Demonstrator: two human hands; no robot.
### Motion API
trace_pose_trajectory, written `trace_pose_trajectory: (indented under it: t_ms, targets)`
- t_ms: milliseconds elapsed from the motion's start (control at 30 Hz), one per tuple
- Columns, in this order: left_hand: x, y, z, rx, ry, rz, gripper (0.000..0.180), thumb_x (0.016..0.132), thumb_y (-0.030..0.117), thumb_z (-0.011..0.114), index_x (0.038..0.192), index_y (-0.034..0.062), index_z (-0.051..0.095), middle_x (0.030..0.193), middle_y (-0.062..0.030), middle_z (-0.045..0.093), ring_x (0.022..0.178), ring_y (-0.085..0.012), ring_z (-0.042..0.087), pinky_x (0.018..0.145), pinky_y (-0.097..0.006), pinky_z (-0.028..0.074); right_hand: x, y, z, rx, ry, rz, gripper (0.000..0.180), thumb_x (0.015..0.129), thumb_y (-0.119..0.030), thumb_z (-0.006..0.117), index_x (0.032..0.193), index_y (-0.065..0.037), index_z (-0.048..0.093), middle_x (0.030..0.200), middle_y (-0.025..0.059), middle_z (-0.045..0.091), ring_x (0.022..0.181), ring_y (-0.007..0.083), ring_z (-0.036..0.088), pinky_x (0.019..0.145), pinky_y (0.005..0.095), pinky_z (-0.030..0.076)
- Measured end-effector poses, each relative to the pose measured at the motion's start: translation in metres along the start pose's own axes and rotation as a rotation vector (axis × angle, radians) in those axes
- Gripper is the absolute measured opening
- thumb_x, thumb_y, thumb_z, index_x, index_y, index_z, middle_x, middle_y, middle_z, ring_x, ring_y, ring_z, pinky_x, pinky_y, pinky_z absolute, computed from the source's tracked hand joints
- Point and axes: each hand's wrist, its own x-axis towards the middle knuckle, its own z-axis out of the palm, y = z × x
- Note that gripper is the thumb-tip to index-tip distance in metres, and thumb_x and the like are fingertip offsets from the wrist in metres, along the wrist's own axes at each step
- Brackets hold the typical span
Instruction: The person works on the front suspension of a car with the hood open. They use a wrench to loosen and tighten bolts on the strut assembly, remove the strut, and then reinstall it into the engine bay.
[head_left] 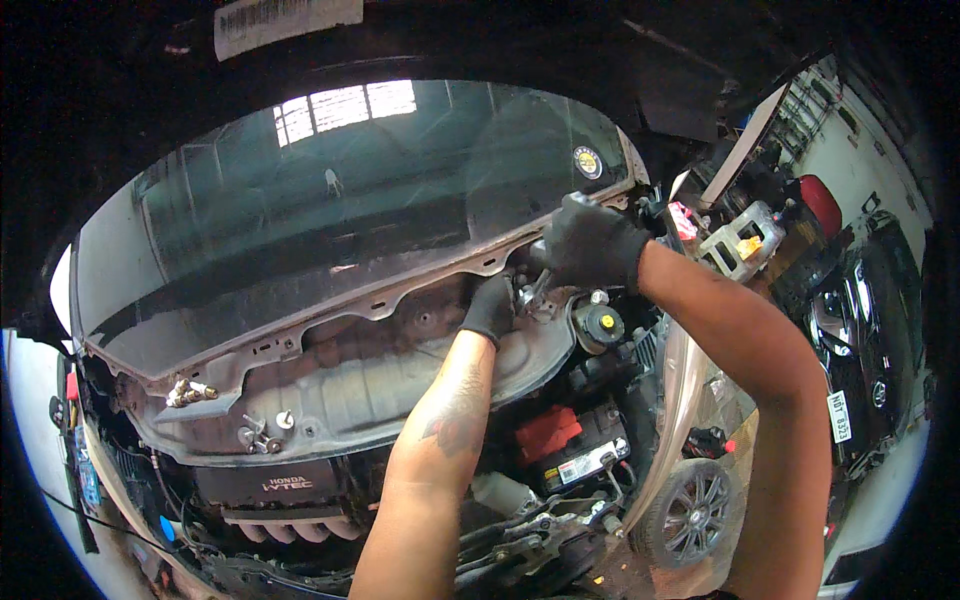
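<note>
My right hand (597,246), in a black glove, is closed around a grey tool (540,252) at the base of the windshield. Most of the tool is hidden by the fingers, so its kind cannot be made out. Just left of it and lower, my left hand (490,308), also gloved, is closed in the metal cowl trough (440,370). A shiny metal piece (533,291) shows between the two hands; whether my left hand grips it is unclear. The brake fluid reservoir (601,325) with its dark cap sits just below my right hand.
The windshield (380,200) rises behind the trough under the raised hood. Loose small metal parts (260,434) lie on the trough's left, with more metal parts (190,393) above. Nearer are the engine cover (270,485) and battery (585,460). A wheel (690,515) stands right of the fender.
</note>
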Motion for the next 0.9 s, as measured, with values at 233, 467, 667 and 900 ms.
trace_pose_trajectory:
  t_ms: [233, 467, 667, 900]
  targets:
    - [0.006, -0.006, -0.004, -0.074, 0.056, 0.211, 0.018, 0.096, 0.026, 0.053, 0.102, 0.0093, 0.058, 0.087, -0.0030, 0.057, 0.073, -0.0134, 0.054, 0.063, -0.029, 0.050, -0.048, -0.027, 0.028, 0.410, 0.346, 0.477, 0.038, 0.069, -0.046, 0.073, 0.080, -0.013, 0.059, 0.066, 0.0107, 0.060, 0.064, 0.0311, 0.061, 0.059, 0.0431, 0.044]
    - [0.002, -0.009, 0.013, 0.010, 0.083, 0.101, 0.019, 0.097, 0.022, 0.046, 0.103, 0.0082, 0.058, 0.084, -0.0028, 0.056, 0.070, -0.0150, 0.053, 0.065, -0.030, 0.049, -0.079, -0.038, 0.065, 0.590, 0.065, 0.662, 0.032, 0.071, -0.042, 0.073, 0.080, -0.013, 0.063, 0.070, 0.0090, 0.062, 0.067, 0.0304, 0.063, 0.061, 0.0421, 0.047]
    - [0.021, -0.012, -0.016, 0.098, -0.073, 0.323, 0.025, 0.094, 0.020, 0.053, 0.116, 0.0075, 0.056, 0.091, -0.0045, 0.061, 0.076, -0.0135, 0.057, 0.068, -0.028, 0.049, 0.048, -0.019, -0.011, 0.357, 0.191, 0.104, 0.017, 0.066, -0.026, 0.067, 0.073, -0.010, 0.066, 0.072, 0.0122, 0.061, 0.080, 0.0310, 0.062, 0.068, 0.0395, 0.050]
    - [0.009, -0.009, 0.000, 0.003, 0.046, 0.081, 0.027, 0.097, 0.023, 0.047, 0.115, 0.0051, 0.058, 0.096, -0.0048, 0.063, 0.082, -0.0140, 0.060, 0.072, -0.030, 0.050, 0.012, 0.000, -0.020, -0.147, -0.060, -0.076, 0.014, 0.069, -0.024, 0.061, 0.061, -0.014, 0.064, 0.062, 0.0034, 0.059, 0.065, 0.0191, 0.058, 0.062, 0.0354, 0.045]
